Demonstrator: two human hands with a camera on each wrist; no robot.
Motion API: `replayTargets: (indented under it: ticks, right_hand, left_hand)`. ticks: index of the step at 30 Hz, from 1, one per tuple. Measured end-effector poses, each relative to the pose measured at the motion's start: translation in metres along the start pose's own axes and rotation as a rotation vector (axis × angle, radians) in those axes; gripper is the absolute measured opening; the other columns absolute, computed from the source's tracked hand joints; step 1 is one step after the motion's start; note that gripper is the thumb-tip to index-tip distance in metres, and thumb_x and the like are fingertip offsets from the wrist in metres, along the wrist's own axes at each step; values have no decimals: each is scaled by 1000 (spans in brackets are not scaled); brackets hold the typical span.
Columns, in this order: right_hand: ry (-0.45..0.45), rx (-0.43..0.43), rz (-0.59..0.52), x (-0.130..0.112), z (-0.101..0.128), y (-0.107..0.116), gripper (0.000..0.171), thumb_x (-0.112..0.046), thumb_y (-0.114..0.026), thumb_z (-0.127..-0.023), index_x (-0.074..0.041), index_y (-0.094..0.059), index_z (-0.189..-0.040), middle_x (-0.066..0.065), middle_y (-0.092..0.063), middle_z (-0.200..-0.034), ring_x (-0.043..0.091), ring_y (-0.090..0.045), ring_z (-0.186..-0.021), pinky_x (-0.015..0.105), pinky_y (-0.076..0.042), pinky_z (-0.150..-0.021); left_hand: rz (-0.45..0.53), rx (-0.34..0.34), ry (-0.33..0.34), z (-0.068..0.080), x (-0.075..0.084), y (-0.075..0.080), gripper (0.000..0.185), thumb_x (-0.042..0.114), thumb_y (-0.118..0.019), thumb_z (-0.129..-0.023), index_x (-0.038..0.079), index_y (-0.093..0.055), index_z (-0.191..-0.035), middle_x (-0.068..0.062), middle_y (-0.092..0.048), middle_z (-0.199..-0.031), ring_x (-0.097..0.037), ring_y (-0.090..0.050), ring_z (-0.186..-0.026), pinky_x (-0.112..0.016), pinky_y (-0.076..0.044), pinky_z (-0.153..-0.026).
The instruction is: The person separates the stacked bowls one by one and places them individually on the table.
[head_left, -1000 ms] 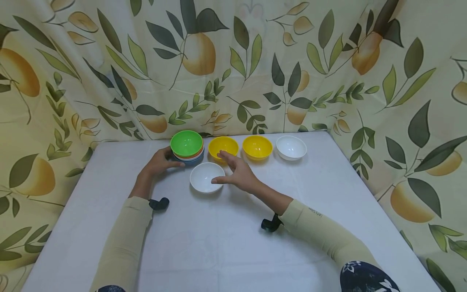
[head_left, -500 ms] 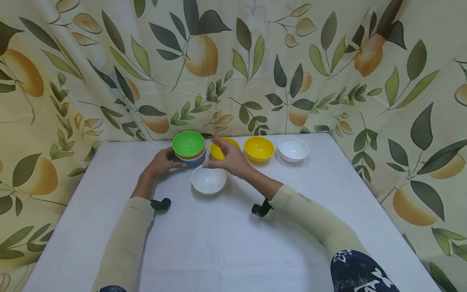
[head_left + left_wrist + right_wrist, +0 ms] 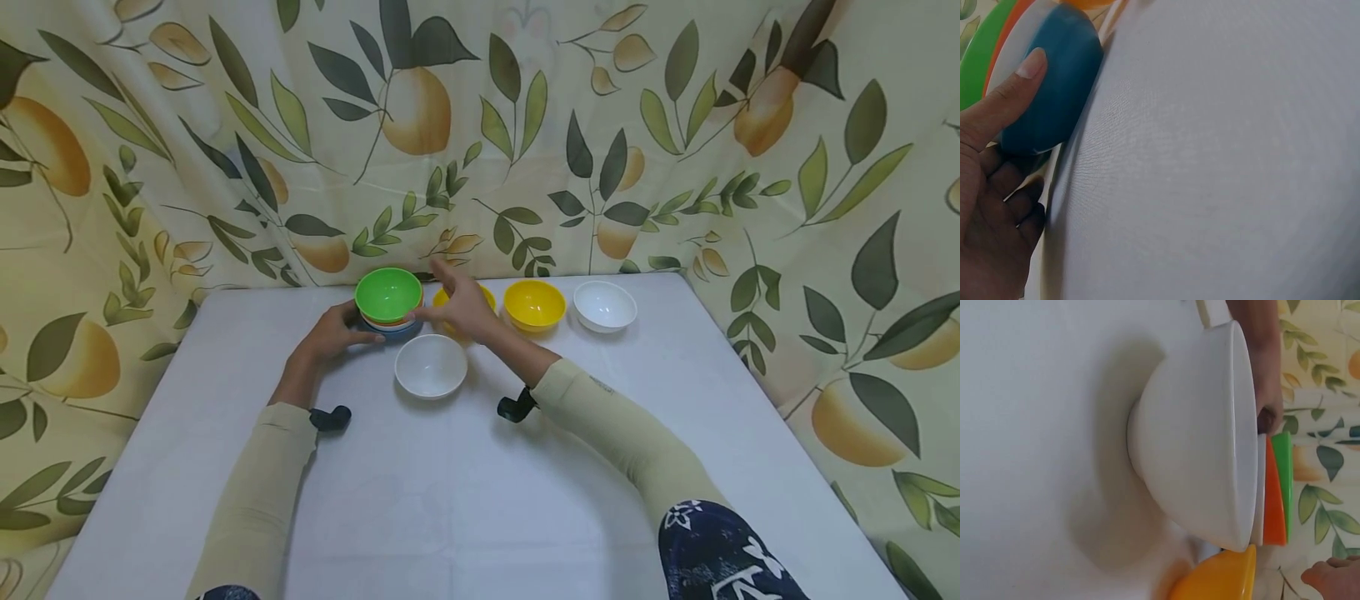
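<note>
currently, left fingers grip the bowl stack near the far table edge; right fingers spread just beside it.

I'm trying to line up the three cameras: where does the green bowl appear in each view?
Head: the green bowl sits just above and left of the picture's centre.
Left wrist: it is at the upper left, cut off by the edge.
Right wrist: it shows right of centre, a strip beyond the white foreground bowl.
Shared landmark: the orange bowl nested directly beneath it.
</note>
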State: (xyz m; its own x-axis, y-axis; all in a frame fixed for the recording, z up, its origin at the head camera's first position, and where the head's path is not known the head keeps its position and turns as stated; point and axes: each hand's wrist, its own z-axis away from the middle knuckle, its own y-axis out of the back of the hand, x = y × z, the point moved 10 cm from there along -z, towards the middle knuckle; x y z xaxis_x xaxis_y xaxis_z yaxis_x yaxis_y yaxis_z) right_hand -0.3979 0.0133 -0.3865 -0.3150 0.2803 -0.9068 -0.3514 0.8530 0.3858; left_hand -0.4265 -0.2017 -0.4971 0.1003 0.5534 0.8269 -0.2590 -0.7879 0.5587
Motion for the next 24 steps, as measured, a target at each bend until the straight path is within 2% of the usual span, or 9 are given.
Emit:
replayTargets:
  ticks: [8,18,24]
  right_hand:
    - [-21,11,59,8,-16,-5,108,-25,-92,-83,-1,-26,-165,14,-32,-169,28,-34,-154,37,-32,-124]
    - [-94,3,233,21,-30,-15,109,-36,-94,-80,-6,-32,-164,13,-35,-168,29,-33,-153,42,-32,-125]
    - [-94,-5,256,25,-36,-21,109,-37,-95,-78,-5,-34,-163,14,-39,-165,31,-37,-150,46,-34,-123]
  left_hand:
    - [-14,7,-10,0,1,1,98,29,-92,-83,1,-39,-161,-21,-44,-161,-39,-35,-152,-54,-25,-126]
    - [-20,0,-19,1,0,0,99,30,-90,-85,-1,-36,-162,-22,-41,-163,-39,-32,-153,-53,-24,-126]
    - [-13,9,-28,2,2,1,99,29,-90,-84,-1,-35,-162,-22,-42,-162,-40,-33,-152,-54,-25,-126]
